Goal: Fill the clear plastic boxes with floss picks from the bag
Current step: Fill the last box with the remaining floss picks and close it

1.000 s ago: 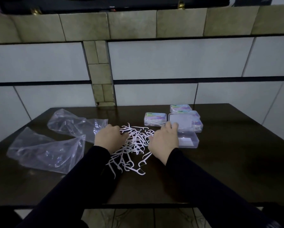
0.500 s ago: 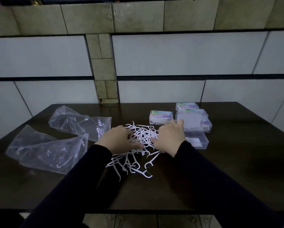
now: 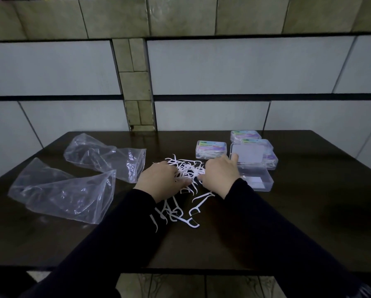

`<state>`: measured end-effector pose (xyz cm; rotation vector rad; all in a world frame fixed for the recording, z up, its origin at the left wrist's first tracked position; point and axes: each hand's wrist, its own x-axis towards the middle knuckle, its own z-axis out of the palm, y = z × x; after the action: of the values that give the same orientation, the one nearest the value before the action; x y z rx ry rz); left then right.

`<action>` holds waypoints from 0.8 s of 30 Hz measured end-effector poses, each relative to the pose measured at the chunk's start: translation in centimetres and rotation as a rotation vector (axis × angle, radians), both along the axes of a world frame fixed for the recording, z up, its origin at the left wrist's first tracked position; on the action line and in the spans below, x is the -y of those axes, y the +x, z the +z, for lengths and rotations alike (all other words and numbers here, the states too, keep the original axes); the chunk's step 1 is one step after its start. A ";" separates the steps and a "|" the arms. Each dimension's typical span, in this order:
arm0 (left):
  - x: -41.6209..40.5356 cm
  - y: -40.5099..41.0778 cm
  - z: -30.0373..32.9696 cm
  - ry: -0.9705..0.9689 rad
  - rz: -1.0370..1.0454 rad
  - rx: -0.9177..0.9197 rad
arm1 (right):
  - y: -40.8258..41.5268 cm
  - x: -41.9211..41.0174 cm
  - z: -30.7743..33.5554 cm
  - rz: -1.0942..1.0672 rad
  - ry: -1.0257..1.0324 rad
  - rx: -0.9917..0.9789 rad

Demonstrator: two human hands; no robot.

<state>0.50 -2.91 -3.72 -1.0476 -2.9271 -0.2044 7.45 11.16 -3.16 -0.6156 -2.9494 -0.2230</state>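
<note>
Purple-green labels unreadable on boxes.

- Surface: dark, smooth, faintly glossy, wood-like.
- Bags beyond the left hand: thin clear film, crinkled, shiny.
- Floss picks under both hands: white matt plastic.
- Open box beside the right hand: clear, smooth, hard plastic.
</note>
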 end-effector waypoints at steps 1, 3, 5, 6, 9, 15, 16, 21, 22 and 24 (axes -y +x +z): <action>-0.1 0.1 -0.1 -0.008 0.015 -0.023 | -0.1 0.1 0.0 -0.008 0.001 -0.009; -0.3 0.2 -0.2 0.011 0.034 -0.064 | -0.2 0.3 0.1 -0.031 0.004 -0.034; -0.3 0.1 -0.4 0.038 0.047 -0.088 | -0.2 0.5 0.3 -0.064 0.015 -0.038; -0.3 0.1 -0.5 0.046 0.053 -0.100 | -0.3 0.6 0.4 -0.082 0.027 -0.037; -0.5 0.2 -0.7 0.064 0.061 -0.157 | -0.2 0.8 0.4 -0.109 0.051 -0.034; -0.8 0.3 -1.2 0.126 0.060 -0.248 | 0.3 0.6 0.5 -0.060 0.024 -0.052; -0.8 0.2 -1.3 0.133 0.064 -0.272 | 0.4 0.5 0.5 -0.054 0.018 -0.056; -0.7 0.4 -1.5 0.217 0.090 -0.327 | 1.0 0.0 0.4 -0.031 0.015 -0.103; -0.8 0.4 -1.4 0.243 0.100 -0.325 | 1.1 -0.1 0.5 -0.027 0.009 -0.109; -0.8 0.5 -1.3 0.290 0.121 -0.323 | 1.2 -0.4 0.5 -0.012 0.012 -0.128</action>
<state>0.96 -2.11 -5.03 -0.7768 -2.5622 -0.4002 8.69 11.56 -2.61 -0.6221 -2.8204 -0.1950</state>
